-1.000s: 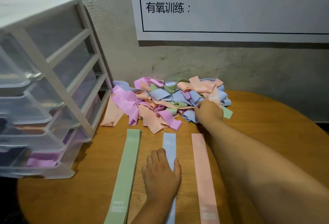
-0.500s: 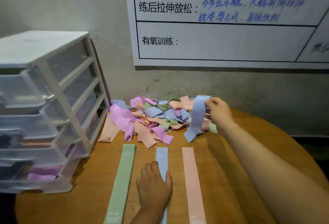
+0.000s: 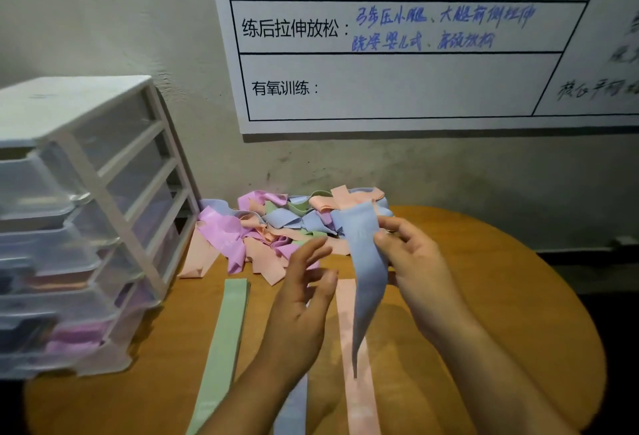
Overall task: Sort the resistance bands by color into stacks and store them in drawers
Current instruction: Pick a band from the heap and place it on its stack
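Observation:
A blue resistance band hangs twisted in the air over the table, pinched near its top by my right hand. Just left of it my left hand is raised with fingers spread, holding nothing. Behind both lies a tangled heap of pink, purple, blue and green bands against the wall. Three flat stacks lie side by side on the table: green, blue mostly hidden under my left arm, and pink.
A white drawer unit with clear drawers stands at the left on the round wooden table; purple and pink bands show through its lower drawers. A white chart hangs on the wall behind.
My right hand pulled a blue band out of the heap and brought it nearer. My left hand lifted off the blue stack and rose toward the band. The camera tilted up.

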